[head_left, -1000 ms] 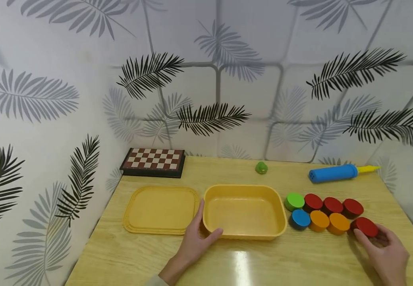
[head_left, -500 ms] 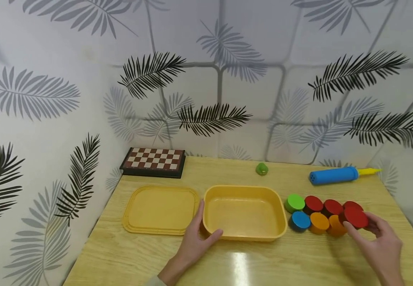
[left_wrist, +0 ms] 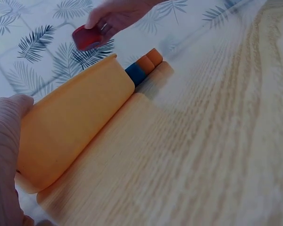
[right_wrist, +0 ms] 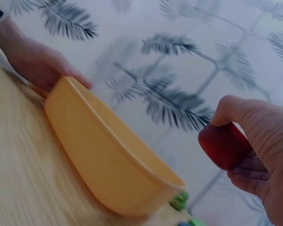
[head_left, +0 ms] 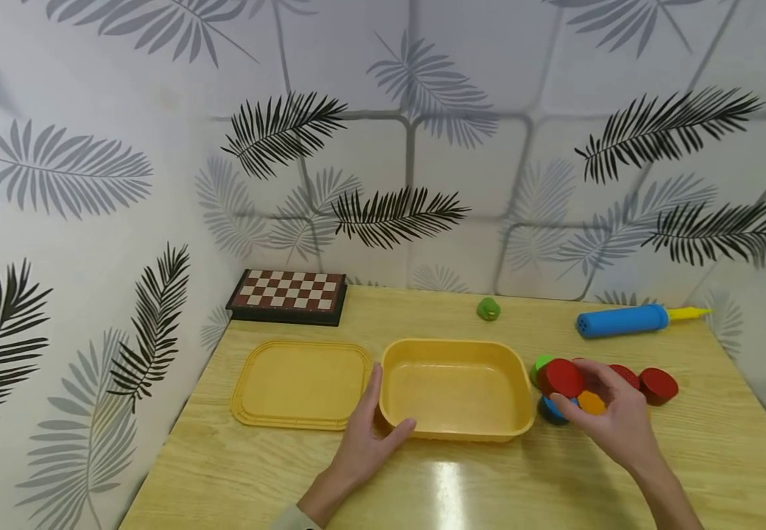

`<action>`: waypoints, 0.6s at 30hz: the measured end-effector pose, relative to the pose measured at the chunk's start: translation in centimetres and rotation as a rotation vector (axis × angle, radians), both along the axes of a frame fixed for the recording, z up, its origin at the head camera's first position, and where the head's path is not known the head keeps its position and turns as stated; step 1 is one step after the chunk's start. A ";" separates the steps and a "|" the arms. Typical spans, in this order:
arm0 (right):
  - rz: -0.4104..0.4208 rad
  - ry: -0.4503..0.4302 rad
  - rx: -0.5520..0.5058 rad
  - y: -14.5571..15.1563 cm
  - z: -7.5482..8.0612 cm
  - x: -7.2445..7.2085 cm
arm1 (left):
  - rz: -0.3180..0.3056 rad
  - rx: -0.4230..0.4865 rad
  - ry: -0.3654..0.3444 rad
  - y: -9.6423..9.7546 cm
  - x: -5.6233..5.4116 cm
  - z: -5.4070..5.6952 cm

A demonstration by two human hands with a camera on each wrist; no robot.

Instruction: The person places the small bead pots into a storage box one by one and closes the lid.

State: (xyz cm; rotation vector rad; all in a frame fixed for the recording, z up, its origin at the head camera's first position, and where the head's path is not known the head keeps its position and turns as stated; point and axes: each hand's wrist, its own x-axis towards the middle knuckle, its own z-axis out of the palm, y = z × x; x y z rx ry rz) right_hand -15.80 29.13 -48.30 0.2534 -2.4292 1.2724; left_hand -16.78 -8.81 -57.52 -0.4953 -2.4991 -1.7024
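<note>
My left hand (head_left: pixel 371 442) rests at the left front corner of a yellow plastic bin (head_left: pixel 462 433), straight thumb along the front wall and fingers along the left side. My right hand (head_left: pixel 622 419) pinches a red cylinder (head_left: pixel 560 379) between thumb and fingers, raised just right of the bin. In the right wrist view this red cylinder (right_wrist: pixel 224 146) shows a rounded base. Below it, partly covered by the hand, lie a green cylinder (head_left: pixel 540 366), a blue cylinder (head_left: pixel 553 414), an orange cylinder (head_left: pixel 591 403) and more red ones, the rightmost red cylinder (head_left: pixel 658 386) in plain sight.
A flat yellow lid (head_left: pixel 300 386) lies left of the bin. Toward the wall are a checkered game board (head_left: pixel 290 291), a small green toy (head_left: pixel 488 309) and a blue hand pump (head_left: pixel 622 322) with a yellow nozzle. Patterned walls bound the wooden table at back and sides.
My right hand has lifted the red cylinder off the near right end of the group and carried it left, over the green and blue ones. The left hand stays at the bin.
</note>
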 end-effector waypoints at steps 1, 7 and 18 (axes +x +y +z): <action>0.022 0.006 0.019 -0.7 0.0 -0.3 | 0.000 -0.002 0.001 0.0 0.0 0.0; 0.145 -0.064 0.101 -4.5 -0.8 -2.4 | 0.005 -0.008 0.010 -0.1 0.0 -0.2; 0.335 -0.224 0.273 -9.8 -2.3 -6.3 | 0.007 0.014 0.008 0.1 -0.1 0.1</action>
